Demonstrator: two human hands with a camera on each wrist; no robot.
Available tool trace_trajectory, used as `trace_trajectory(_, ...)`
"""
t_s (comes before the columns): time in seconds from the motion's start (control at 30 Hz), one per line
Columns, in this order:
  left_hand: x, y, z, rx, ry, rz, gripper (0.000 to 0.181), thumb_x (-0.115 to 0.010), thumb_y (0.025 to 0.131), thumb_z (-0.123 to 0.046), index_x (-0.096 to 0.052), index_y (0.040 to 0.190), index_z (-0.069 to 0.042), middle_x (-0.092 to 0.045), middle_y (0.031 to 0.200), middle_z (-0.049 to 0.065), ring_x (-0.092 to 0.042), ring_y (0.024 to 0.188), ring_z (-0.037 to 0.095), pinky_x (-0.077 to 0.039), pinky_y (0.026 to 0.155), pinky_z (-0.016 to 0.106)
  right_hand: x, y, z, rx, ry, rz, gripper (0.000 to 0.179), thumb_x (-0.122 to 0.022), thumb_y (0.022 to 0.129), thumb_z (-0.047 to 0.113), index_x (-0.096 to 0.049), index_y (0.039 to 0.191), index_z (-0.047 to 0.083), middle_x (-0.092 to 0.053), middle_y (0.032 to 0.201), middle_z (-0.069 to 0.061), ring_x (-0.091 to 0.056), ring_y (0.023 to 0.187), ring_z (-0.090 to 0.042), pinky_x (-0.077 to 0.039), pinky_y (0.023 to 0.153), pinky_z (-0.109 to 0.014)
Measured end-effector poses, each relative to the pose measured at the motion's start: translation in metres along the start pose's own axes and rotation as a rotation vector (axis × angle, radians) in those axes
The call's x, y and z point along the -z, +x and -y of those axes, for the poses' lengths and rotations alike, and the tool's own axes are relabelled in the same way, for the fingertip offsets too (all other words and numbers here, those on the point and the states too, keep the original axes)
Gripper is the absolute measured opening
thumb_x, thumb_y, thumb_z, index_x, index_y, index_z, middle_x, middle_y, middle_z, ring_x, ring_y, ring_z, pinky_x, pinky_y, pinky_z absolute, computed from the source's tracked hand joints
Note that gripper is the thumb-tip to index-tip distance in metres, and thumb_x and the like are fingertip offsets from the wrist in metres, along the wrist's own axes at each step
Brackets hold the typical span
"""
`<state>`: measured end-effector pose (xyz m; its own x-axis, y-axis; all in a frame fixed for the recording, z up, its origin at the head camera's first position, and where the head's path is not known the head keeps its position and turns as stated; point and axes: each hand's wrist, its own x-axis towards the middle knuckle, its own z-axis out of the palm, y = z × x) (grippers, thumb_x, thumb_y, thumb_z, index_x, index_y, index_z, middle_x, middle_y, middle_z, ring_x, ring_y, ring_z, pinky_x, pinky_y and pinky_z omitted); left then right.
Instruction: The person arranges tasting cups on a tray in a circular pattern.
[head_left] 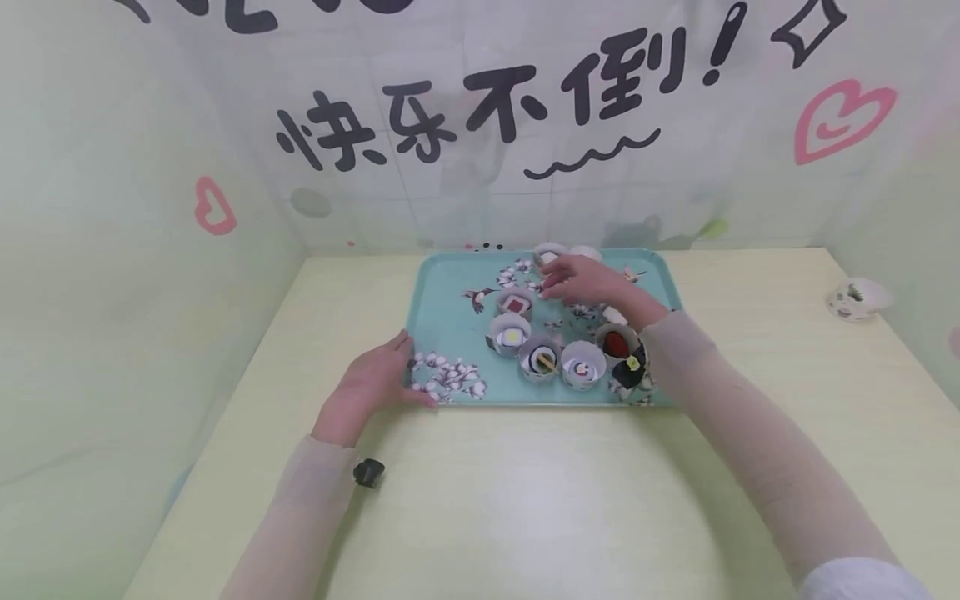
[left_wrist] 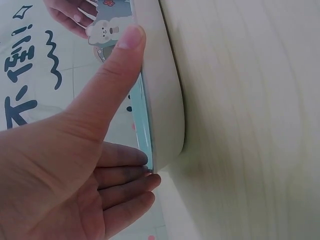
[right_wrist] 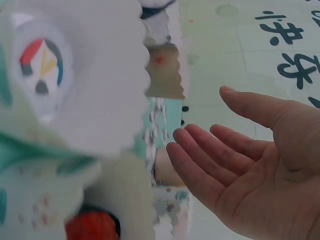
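Observation:
A light blue tray (head_left: 446,283) with flower and bird prints lies on the table. My left hand (head_left: 375,379) rests at its front left corner, fingers along the left side and thumb along the front edge. Several scalloped paper cups stand in a curve on the tray. They include a cup with a yellow-and-white piece (head_left: 512,336), one with a dark-rimmed roll (head_left: 540,360) and one with a red filling (head_left: 617,344). Over the tray, close to the back cups (head_left: 549,252), hovers my right hand (head_left: 581,279); its fingers are loosely extended, holding nothing in the right wrist view.
On the right part of the table (head_left: 540,483) a printed paper cup (head_left: 855,300) lies tipped. Small black blocks show beside each wrist. A printed curtain (head_left: 465,200) with lettering and hearts stands behind the table, and pale curtains border both sides.

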<state>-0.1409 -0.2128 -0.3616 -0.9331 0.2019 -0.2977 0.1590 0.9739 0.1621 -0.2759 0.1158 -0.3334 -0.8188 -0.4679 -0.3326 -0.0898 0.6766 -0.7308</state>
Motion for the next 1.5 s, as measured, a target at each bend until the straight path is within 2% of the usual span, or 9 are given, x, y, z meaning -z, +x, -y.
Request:
trace_trajectory(0.13, 0.003, 0.0, -0.003, -0.008, 0.005, -0.002, 0.12, -0.083, 0.07, -0.057, -0.027, 0.152, 0.009, -0.022, 0.163, 0.026, -0.034, 0.145, 0.044, -0.041, 0.115, 0.052, 0.016, -0.013, -0.007, 0.012, 0.047, -0.05, 0.053, -0.059, 0.1, 0.02, -0.041, 0.147, 0.0, -0.053, 0.143, -0.022, -0.055, 0.129, -0.036, -0.05, 0.108, -0.051)
trace_trajectory(0.27, 0.004, 0.001, -0.004, -0.009, 0.007, -0.005, 0.12, -0.083, 0.07, -0.057, -0.027, 0.152, 0.01, -0.022, 0.162, 0.026, -0.034, 0.145, 0.045, -0.041, 0.115, 0.052, 0.032, -0.028, -0.016, 0.027, 0.038, -0.113, 0.053, -0.058, 0.1, 0.02, -0.042, 0.145, -0.002, -0.053, 0.141, -0.025, -0.059, 0.123, -0.04, -0.05, 0.106, -0.053)
trace_trajectory(0.5, -0.001, -0.001, 0.001, 0.006, 0.004, 0.003, 0.12, -0.083, 0.07, -0.056, -0.026, 0.152, 0.01, -0.022, 0.162, 0.026, -0.034, 0.145, 0.046, -0.04, 0.115, 0.053, 0.054, -0.055, -0.035, -0.015, 0.051, -0.221, 0.054, -0.06, 0.1, 0.024, -0.044, 0.145, -0.001, -0.052, 0.142, -0.025, -0.056, 0.125, -0.039, -0.05, 0.107, -0.053)
trace_trajectory(0.77, -0.004, -0.006, 0.003, 0.013, -0.01, -0.002, 0.122, -0.084, 0.067, -0.057, -0.028, 0.151, 0.011, -0.023, 0.162, 0.027, -0.033, 0.145, 0.046, -0.04, 0.116, 0.054, 0.078, -0.087, -0.074, -0.048, 0.051, -0.34, 0.056, -0.058, 0.101, 0.027, -0.043, 0.144, -0.005, -0.051, 0.14, -0.029, -0.054, 0.127, -0.041, -0.05, 0.108, -0.052)
trace_trajectory(1.03, -0.001, -0.003, 0.0, -0.007, -0.004, -0.005, 0.122, -0.083, 0.068, -0.059, -0.028, 0.151, 0.011, -0.024, 0.161, 0.028, -0.033, 0.145, 0.047, -0.04, 0.115, 0.055, 0.11, -0.125, -0.116, -0.149, 0.012, -0.429, 0.072, -0.057, 0.1, 0.043, -0.037, 0.146, -0.008, -0.047, 0.144, -0.033, -0.052, 0.127, -0.045, -0.055, 0.102, -0.042)
trace_trajectory(1.17, -0.001, -0.004, 0.0, -0.006, -0.005, 0.0, 0.122, -0.083, 0.068, -0.059, -0.029, 0.151, 0.011, -0.024, 0.161, 0.028, -0.033, 0.145, 0.047, -0.04, 0.115, 0.055, 0.12, -0.14, -0.132, -0.205, -0.014, -0.497, 0.078, -0.055, 0.098, 0.05, -0.035, 0.148, -0.008, -0.043, 0.146, -0.034, -0.05, 0.127, -0.048, -0.051, 0.104, -0.051)
trace_trajectory(1.3, -0.001, -0.004, -0.001, -0.008, -0.002, 0.001, 0.121, -0.083, 0.068, -0.059, -0.029, 0.151, 0.011, -0.024, 0.161, 0.028, -0.033, 0.145, 0.047, -0.04, 0.115, 0.055, 0.128, -0.157, -0.147, -0.254, -0.016, -0.572, 0.085, -0.052, 0.097, 0.057, -0.032, 0.15, -0.007, -0.037, 0.15, -0.036, -0.04, 0.132, -0.052, -0.038, 0.109, -0.065)
trace_trajectory(1.5, -0.002, -0.003, 0.001, -0.016, 0.011, -0.011, 0.12, -0.083, 0.068, -0.059, -0.03, 0.15, 0.011, -0.026, 0.16, 0.029, -0.036, 0.143, 0.047, -0.042, 0.114, 0.055, 0.14, -0.176, -0.166, -0.318, 0.002, -0.681, 0.09, -0.049, 0.096, 0.059, -0.028, 0.152, -0.007, -0.031, 0.154, -0.035, -0.032, 0.138, -0.054, -0.034, 0.111, -0.067)
